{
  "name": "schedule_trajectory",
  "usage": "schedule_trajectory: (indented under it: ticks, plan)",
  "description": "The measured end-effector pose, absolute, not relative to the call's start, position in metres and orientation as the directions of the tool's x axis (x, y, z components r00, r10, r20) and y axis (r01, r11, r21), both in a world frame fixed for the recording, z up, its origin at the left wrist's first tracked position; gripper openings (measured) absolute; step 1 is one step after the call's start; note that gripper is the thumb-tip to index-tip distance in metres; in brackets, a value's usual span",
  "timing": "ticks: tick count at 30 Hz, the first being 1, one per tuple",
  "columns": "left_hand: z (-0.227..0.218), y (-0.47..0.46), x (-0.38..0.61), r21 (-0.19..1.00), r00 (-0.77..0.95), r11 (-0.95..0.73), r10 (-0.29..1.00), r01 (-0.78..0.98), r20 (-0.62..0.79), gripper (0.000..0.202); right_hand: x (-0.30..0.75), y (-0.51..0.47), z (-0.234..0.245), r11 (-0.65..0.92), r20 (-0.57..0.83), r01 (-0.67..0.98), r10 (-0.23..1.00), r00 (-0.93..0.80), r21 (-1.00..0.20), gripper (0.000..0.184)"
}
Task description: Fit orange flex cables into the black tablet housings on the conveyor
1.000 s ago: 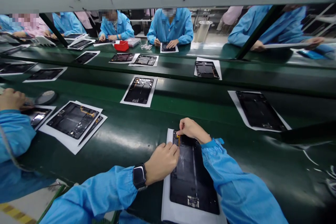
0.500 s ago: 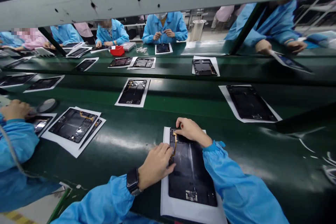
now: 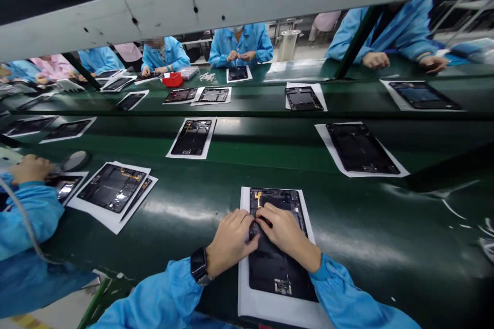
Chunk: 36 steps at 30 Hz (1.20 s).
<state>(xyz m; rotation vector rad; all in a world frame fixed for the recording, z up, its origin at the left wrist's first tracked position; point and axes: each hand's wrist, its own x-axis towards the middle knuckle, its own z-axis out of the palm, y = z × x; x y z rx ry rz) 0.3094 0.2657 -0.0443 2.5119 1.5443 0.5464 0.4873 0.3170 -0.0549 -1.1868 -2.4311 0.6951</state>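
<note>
Green belt [image 3: 185, 211], white sheet [image 3: 247, 308], open tablet chassis [image 3: 276, 270] lying on it. Right hand [image 3: 287, 234] has dropped from top corner to meet left hand [image 3: 231, 239]; both sets of fingertips pressed on chassis's left side (pinching anything? cannot tell). Orange flex cable [image 3: 258, 197] now uncovered.

2 hands, the left hand [image 3: 230, 239] and the right hand [image 3: 285, 231], lie on 1 open tablet [image 3: 276, 267], with 1 white sheet [image 3: 244, 288] under it. 1 watch [image 3: 198, 266] sits on the left wrist. Left of the hands lie 2 stacked tablets [image 3: 111, 187]. Ahead of the hands lie 2 single tablets [image 3: 192, 137] [image 3: 357, 147]. Far ahead stands 1 red tray [image 3: 172, 79].
</note>
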Motion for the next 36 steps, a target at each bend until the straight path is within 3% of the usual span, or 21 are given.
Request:
schedule_trajectory:
  ticks: [6, 15, 22, 29, 36]
  plan:
    - [-0.053, 0.273, 0.315, 0.279, 0.325, -0.412, 0.894, 0.868, 0.31, 0.015, 0.492, 0.321, -0.051, 0.476, 0.124, 0.551, 0.822, -0.555, -0.686, 0.015]
    - [-0.049, 0.281, 0.304, 0.201, 0.502, -0.556, 0.823, 0.806, 0.266, 0.018, 0.494, 0.33, -0.039, 0.45, 0.064, 0.547, 0.809, -0.584, -0.706, 0.013]
    - [-0.045, 0.282, 0.304, 0.175, 0.569, -0.606, 0.792, 0.776, 0.22, 0.025, 0.502, 0.362, -0.026, 0.294, -0.116, 0.54, 0.791, -0.601, -0.788, 0.007]
    - [-0.043, 0.279, 0.307, 0.248, 0.563, -0.619, 0.783, 0.745, 0.264, 0.023, 0.476, 0.393, -0.028, 0.347, -0.167, 0.78, 0.855, -0.491, -0.521, 0.012]
    - [-0.045, 0.278, 0.309, 0.288, 0.503, -0.599, 0.792, 0.747, 0.346, 0.025, 0.469, 0.409, -0.022, 0.394, -0.263, 0.803, 0.8, -0.539, -0.447, 0.018]
